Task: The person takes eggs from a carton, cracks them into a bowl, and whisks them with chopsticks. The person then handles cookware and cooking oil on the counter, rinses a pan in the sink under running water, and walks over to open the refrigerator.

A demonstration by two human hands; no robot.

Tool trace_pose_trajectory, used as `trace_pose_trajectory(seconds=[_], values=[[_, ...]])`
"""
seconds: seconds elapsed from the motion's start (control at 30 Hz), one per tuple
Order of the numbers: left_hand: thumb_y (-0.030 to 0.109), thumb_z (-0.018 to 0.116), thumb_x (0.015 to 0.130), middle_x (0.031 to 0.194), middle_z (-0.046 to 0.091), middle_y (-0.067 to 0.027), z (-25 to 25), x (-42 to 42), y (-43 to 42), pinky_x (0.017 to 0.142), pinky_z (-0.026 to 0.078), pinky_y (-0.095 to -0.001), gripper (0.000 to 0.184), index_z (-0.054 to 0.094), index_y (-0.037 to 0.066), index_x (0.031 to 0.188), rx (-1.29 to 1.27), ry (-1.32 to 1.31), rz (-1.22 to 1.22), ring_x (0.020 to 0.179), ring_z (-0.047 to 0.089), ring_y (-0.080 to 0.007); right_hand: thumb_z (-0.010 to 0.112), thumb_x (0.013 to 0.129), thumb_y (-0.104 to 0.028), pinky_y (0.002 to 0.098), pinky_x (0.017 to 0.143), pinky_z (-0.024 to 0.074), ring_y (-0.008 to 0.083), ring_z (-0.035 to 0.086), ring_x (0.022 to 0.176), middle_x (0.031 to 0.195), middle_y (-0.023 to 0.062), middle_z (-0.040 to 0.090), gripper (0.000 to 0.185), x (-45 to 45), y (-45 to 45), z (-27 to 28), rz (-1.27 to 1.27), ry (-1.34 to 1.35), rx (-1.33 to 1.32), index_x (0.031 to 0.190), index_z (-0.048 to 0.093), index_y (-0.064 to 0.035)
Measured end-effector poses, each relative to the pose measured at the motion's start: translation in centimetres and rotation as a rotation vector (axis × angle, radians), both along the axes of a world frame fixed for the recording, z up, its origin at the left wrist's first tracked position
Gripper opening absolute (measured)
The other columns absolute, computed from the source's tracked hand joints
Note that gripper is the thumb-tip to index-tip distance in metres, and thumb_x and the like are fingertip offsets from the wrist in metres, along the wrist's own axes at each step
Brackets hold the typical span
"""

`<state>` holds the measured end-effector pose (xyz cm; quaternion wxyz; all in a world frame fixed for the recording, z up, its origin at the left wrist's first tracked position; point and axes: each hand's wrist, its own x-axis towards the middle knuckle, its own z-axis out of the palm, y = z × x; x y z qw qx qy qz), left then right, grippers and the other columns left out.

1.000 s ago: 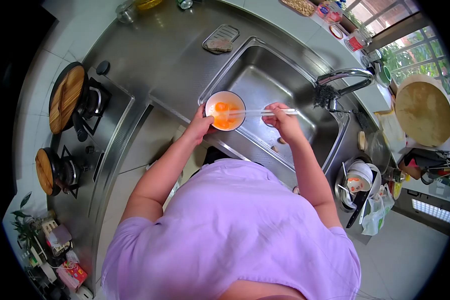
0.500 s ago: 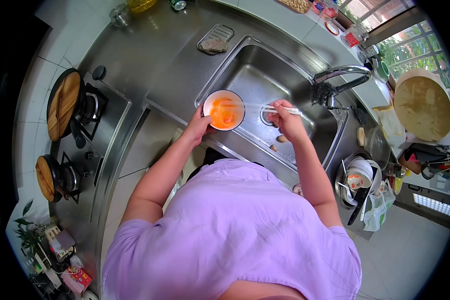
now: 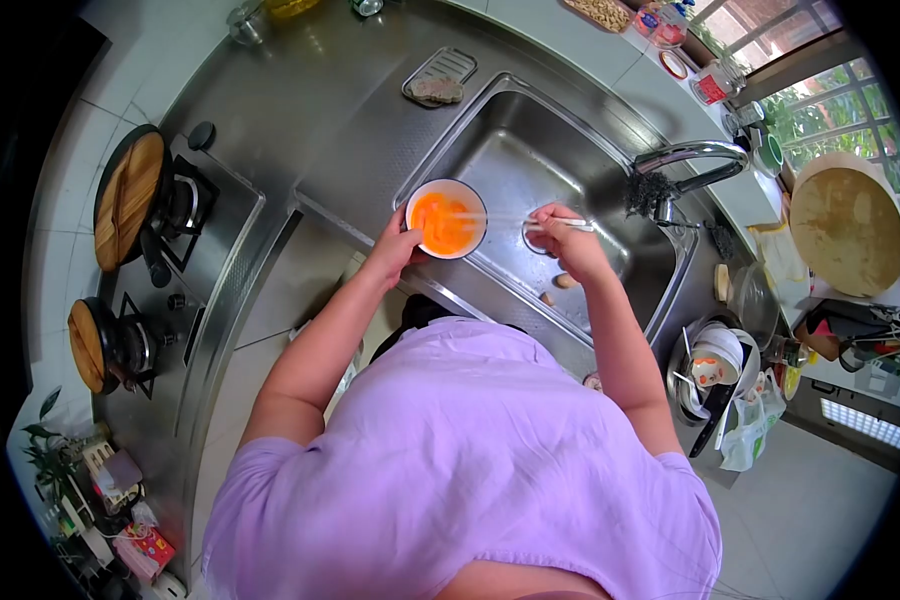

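Holding bowl (image 3: pixel 456 188), jar label (image 3: pixel 710 89) unreadable

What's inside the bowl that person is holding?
The bowl holds an orange mixture, probably egg, with the chopsticks reaching in, their far ends blurred. The mixture covers the bottom of the bowl, so what lies beneath cannot be seen.

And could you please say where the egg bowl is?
In the head view, the egg bowl is near centre, in the left hand, by the left end of the sink.
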<state>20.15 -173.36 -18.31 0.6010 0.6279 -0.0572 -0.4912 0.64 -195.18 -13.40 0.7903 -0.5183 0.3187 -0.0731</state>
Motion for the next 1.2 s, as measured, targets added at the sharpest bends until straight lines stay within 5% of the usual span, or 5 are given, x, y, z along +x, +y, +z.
trace_pose_trajectory(seconds=[0.53, 0.63, 0.93, 1.0, 1.2], values=[[0.002, 0.049, 0.076, 0.115, 0.055, -0.0094, 0.1, 0.1, 0.2, 0.068, 0.055, -0.0299, 0.065, 0.032, 0.011, 0.138, 0.034, -0.031, -0.010, 0.091, 0.063, -0.0194, 0.054, 0.092, -0.018, 0.0307, 0.079, 0.0511, 0.0204, 0.062, 0.085, 0.096, 0.0100, 0.061, 0.020, -0.2, -0.1, 0.2, 0.150, 0.057, 0.083, 0.100, 0.056, -0.0007], [0.002, 0.049, 0.077, 0.115, 0.055, -0.0092, -0.1, 0.1, 0.2, 0.069, 0.055, -0.0300, 0.064, 0.032, 0.011, 0.138, 0.031, -0.002, -0.017, 0.092, 0.063, -0.0193, 0.054, 0.092, -0.019, 0.0313, 0.078, 0.0509, 0.0211, 0.062, 0.085, 0.095, 0.0099, 0.061, 0.020, -0.1, 0.2, -0.1, -0.128, -0.131, 0.188, 0.099, 0.057, -0.0008], [0.004, 0.052, 0.074, 0.108, 0.056, -0.0082, -0.6, 0.1, 0.4, 0.059, 0.052, -0.0264, 0.072, 0.030, 0.016, 0.142, 0.018, -0.025, 0.034, 0.075, 0.061, -0.0150, 0.054, 0.092, -0.020, 0.0306, 0.077, 0.0508, 0.0197, 0.062, 0.084, 0.093, 0.0098, 0.062, 0.021, -0.1, 0.3, 0.0, -0.033, 0.037, -0.072, 0.098, 0.058, -0.0007], [0.003, 0.050, 0.076, 0.118, 0.054, -0.0090, -0.6, 0.3, 0.5, 0.068, 0.055, -0.0309, 0.066, 0.031, 0.010, 0.139, 0.070, -0.046, -0.032, 0.094, 0.062, -0.0192, 0.055, 0.092, -0.021, 0.0291, 0.077, 0.0506, 0.0185, 0.063, 0.084, 0.092, 0.0093, 0.063, 0.022, -0.3, 0.2, 0.5, 0.132, 0.005, 0.069, 0.099, 0.059, -0.0004], [0.002, 0.049, 0.076, 0.118, 0.053, -0.0090, -0.7, 0.4, 0.5, 0.069, 0.056, -0.0315, 0.066, 0.032, 0.010, 0.139, 0.070, -0.049, -0.045, 0.095, 0.062, -0.0198, 0.056, 0.091, -0.020, 0.0281, 0.075, 0.0511, 0.0184, 0.063, 0.083, 0.093, 0.0106, 0.063, 0.022, -0.4, -0.1, 0.0, 0.102, 0.002, 0.106, 0.099, 0.059, 0.0003]])
